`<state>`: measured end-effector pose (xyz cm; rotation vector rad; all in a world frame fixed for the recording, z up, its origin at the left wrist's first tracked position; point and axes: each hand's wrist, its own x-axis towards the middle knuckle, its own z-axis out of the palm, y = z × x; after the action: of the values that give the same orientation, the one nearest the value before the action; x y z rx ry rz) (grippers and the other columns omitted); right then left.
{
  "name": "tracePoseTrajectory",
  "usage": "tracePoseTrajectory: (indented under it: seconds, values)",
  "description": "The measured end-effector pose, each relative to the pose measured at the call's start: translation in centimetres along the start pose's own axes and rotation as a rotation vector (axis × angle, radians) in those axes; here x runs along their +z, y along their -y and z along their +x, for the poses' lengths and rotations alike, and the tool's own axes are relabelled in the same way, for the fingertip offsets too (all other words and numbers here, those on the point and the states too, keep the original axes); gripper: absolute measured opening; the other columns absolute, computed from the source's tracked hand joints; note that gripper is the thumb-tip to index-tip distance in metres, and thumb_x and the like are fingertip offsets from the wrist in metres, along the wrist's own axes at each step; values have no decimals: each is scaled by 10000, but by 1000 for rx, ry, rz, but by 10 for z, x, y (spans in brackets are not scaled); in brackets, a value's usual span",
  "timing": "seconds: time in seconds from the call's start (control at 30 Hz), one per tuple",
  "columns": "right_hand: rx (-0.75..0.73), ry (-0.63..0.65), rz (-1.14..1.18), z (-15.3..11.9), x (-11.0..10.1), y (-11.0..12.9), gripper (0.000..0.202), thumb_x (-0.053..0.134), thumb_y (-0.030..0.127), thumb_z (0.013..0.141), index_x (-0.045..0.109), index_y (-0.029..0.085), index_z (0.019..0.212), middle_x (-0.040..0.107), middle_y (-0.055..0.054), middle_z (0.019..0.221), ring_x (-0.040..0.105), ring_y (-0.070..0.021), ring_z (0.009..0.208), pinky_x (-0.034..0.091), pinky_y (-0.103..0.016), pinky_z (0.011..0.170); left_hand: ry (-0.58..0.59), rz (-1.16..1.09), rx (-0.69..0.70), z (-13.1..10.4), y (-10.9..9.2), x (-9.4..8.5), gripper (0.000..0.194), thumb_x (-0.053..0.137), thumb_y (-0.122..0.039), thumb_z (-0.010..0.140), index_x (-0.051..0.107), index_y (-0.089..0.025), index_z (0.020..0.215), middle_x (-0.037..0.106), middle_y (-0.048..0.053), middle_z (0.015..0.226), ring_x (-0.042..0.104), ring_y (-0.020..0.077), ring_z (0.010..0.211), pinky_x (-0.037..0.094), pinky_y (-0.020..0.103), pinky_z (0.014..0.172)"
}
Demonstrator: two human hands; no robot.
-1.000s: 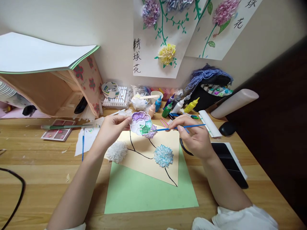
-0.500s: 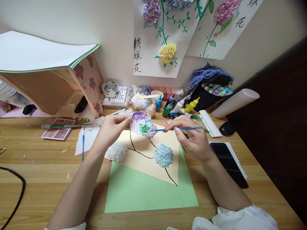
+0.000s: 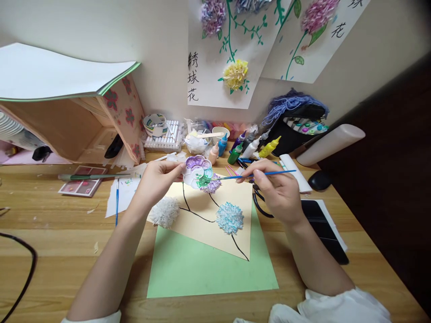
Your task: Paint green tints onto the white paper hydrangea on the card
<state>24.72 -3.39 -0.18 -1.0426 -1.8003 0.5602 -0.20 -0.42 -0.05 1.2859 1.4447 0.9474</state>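
My left hand [image 3: 164, 179] pinches the rim of a flower-shaped paint palette [image 3: 192, 180], smeared with purple, green and teal paint. My right hand [image 3: 276, 188] is closed round a blue paintbrush [image 3: 266, 174], its tip at the green paint in the palette. Below lies a cream sheet [image 3: 202, 202] with black stem lines, on top of a green sheet [image 3: 208, 273]. On the cream sheet are a white pompom flower [image 3: 164, 212], a blue-and-white one [image 3: 229, 218] and a purple one [image 3: 212, 184], partly hidden by the palette.
Behind the hands stand paint bottles [image 3: 235, 154], a marker box [image 3: 164, 140] and a cup [image 3: 221, 133]. A flowered box [image 3: 124, 116] is at left, beside another brush [image 3: 116, 202] on scrap paper. A black phone [image 3: 323, 231] and mouse [image 3: 319, 180] lie at right.
My right hand has shifted slightly right, and the brush now slants more, its back end higher. The brush tip stays at the palette's green paint. My left hand holds its place.
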Motion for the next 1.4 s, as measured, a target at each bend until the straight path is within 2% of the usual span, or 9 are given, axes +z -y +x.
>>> tracePoseTrajectory:
  seconds: [0.1, 0.27, 0.43, 0.67, 0.83, 1.0, 1.1, 1.2, 1.4]
  values:
    - [21, -39, 26, 0, -1, -1, 186, 454, 271, 929, 628, 224, 882, 648, -26, 819, 618, -172, 779, 484, -341, 727, 3, -2, 1, 0, 0, 0, 275, 715, -413, 717, 769, -159, 808, 752, 52, 793, 697, 192, 762, 584, 298, 751]
    - [30, 31, -50, 1, -1, -8, 161, 456, 247, 909, 611, 217, 877, 637, -37, 860, 603, -190, 849, 465, -349, 759, -10, -7, -8, 0, -1, 0, 251, 717, -398, 718, 771, -168, 805, 752, 45, 791, 694, 186, 759, 583, 295, 753]
    - [45, 31, 6, 1, -3, -12, 138, 461, 222, 895, 593, 215, 858, 617, -31, 843, 601, -193, 848, 466, -351, 762, -21, 3, -10, 0, -3, -1, 249, 714, -396, 725, 771, -172, 816, 756, 50, 825, 694, 181, 756, 582, 283, 738]
    - [45, -42, 101, 1, -7, -5, 145, 461, 220, 900, 598, 219, 854, 612, -26, 832, 602, -189, 835, 469, -356, 773, -22, 12, -9, 0, -3, -2, 228, 713, -378, 726, 768, -166, 789, 753, 48, 798, 690, 182, 737, 583, 298, 736]
    - [63, 14, 76, 0, -7, -9, 132, 484, 224, 893, 611, 218, 859, 620, -25, 848, 602, -184, 836, 474, -353, 781, -3, 10, 2, 0, 0, -2, 253, 704, -397, 736, 769, -166, 815, 749, 42, 779, 686, 172, 727, 582, 283, 725]
    - [114, -171, 223, 1, -9, -8, 140, 516, 220, 870, 651, 226, 835, 626, -6, 821, 608, -156, 796, 485, -302, 730, -30, -15, 1, -1, 0, -7, 289, 715, -404, 722, 769, -142, 830, 749, 55, 790, 680, 168, 724, 581, 282, 732]
    - [161, -259, 391, 0, -9, 2, 135, 539, 196, 847, 665, 238, 828, 625, 3, 805, 609, -138, 722, 494, -286, 690, -125, -61, -15, -7, 4, -25, 316, 754, -399, 674, 767, -142, 858, 750, 52, 790, 679, 162, 711, 582, 282, 736]
    - [183, -268, 498, -5, -6, 13, 147, 545, 165, 838, 680, 220, 819, 625, -13, 797, 607, -131, 725, 504, -262, 696, -299, -61, -66, -22, 17, -59, 315, 789, -381, 618, 765, -143, 823, 741, 39, 745, 671, 153, 675, 585, 280, 734]
    - [433, -207, 637, -37, 15, 22, 135, 564, 294, 832, 689, 244, 817, 619, -26, 887, 608, -165, 842, 529, -265, 743, -572, -112, -277, -79, 71, -131, 241, 814, -290, 540, 739, -143, 716, 714, 11, 657, 646, 121, 585, 579, 255, 718]
